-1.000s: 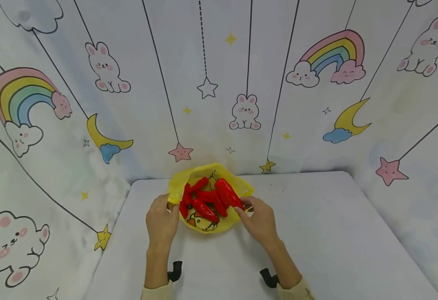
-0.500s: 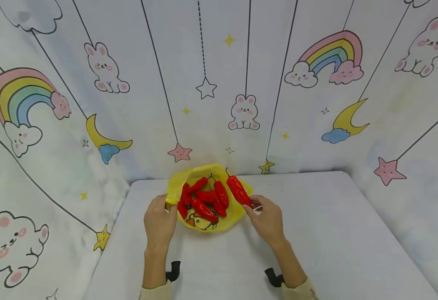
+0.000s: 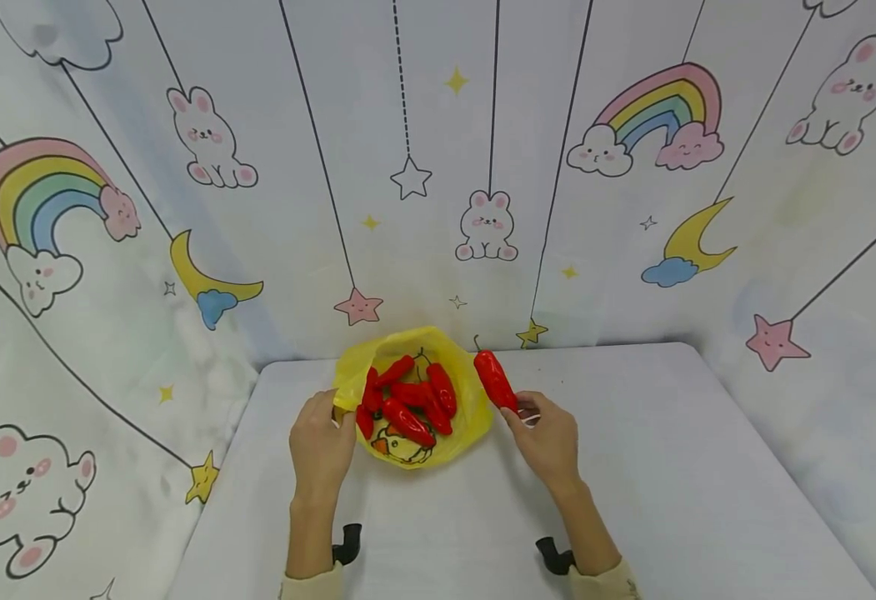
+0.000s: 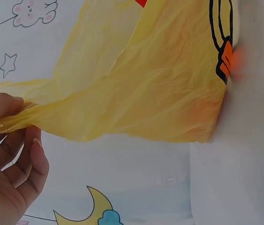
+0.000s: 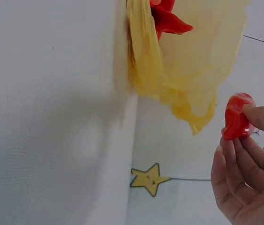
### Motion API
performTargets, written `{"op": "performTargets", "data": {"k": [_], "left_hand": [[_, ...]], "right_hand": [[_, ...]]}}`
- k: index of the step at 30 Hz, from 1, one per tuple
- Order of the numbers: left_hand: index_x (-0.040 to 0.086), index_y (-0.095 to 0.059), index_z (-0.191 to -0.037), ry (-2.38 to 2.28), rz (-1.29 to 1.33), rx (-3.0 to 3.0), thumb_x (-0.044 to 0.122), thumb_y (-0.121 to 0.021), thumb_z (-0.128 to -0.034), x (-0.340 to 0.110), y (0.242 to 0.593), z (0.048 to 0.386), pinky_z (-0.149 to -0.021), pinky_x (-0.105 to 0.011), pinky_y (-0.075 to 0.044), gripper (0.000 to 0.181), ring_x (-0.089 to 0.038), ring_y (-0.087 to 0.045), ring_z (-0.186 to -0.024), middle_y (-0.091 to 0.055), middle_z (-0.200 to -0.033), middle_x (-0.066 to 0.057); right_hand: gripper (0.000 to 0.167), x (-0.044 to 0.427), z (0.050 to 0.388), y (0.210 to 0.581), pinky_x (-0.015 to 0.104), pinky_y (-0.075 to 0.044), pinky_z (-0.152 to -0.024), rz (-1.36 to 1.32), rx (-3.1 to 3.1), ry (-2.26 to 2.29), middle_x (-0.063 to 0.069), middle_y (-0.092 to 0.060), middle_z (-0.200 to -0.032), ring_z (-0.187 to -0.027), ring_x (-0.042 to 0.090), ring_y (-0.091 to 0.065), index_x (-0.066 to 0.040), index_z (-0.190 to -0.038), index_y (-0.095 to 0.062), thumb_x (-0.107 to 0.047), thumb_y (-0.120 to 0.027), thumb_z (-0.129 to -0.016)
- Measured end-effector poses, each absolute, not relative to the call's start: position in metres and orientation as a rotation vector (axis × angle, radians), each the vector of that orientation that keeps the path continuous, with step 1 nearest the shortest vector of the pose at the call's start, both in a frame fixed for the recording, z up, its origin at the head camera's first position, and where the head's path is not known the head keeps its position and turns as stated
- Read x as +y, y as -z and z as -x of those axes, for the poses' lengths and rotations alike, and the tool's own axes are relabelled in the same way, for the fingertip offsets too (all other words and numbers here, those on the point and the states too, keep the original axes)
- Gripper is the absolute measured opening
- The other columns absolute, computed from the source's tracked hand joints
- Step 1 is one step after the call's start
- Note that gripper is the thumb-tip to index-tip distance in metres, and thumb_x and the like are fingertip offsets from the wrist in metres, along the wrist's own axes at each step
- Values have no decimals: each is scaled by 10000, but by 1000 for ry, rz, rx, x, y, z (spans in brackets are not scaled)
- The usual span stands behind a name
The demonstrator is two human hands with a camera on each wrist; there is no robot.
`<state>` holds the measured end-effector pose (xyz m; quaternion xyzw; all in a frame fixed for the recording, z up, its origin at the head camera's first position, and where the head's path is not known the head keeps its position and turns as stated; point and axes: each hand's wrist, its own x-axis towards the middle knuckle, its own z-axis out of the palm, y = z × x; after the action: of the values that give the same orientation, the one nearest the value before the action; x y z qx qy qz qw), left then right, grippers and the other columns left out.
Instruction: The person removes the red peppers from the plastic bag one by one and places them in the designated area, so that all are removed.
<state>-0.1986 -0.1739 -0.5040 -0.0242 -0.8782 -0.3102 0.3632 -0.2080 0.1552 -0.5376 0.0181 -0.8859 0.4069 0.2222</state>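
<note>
1 red pepper [image 3: 494, 379] is pinched at its lower end between the thumb and fingers of your right hand [image 3: 546, 437], just right of center frame. By the look of it, you have this piece out but not set down, with several other red peppers [image 3: 407, 421] left inside the yellow bag [image 3: 353, 375] near center. The held pepper extends up and left from your fingertips, apart from the bag. Your left hand [image 3: 322, 437], left of center, clamps the bag's left edge over the white table [image 3: 648, 467].
</note>
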Motion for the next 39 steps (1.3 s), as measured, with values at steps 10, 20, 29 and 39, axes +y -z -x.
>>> {"op": "performTargets", "data": {"k": [10,20,29,39], "left_hand": [[-1,-735,-1001,795,56,-2269,13,-735,-900,-174,504,198,-630,-384,-516,103,-222,-558,-722,-648,-801,-72],[-8,-736,-1013,796,56,-2265,-5,-741,-885,-174,504,199,-635,-384,-518,129,-222,-559,-726,-654,-817,-79],[-6,-738,-1027,801,44,-2285,-3,-746,-884,-173,505,198,-660,-386,-540,143,-225,-569,-744,-675,-852,-86],[-9,-738,-1034,813,48,-2295,-5,-739,-883,-172,504,199,-673,-396,-545,152,-238,-579,-760,-691,-882,-98]], "right_hand": [[335,164,209,541,324,-590,-734,63,-2458,-1173,34,-763,-971,-828,172,-686,-89,-1159,-745,-256,-846,-887],[311,176,214,549,316,-594,-718,90,-2431,-1138,59,-773,-958,-821,186,-715,-63,-1123,-746,-227,-851,-881],[291,192,219,552,330,-597,-674,114,-2383,-1118,88,-771,-932,-786,219,-717,-40,-1105,-748,-184,-851,-874],[270,213,225,558,330,-571,-639,169,-2361,-1091,123,-771,-916,-771,261,-720,-23,-1105,-752,-170,-826,-891]]}}
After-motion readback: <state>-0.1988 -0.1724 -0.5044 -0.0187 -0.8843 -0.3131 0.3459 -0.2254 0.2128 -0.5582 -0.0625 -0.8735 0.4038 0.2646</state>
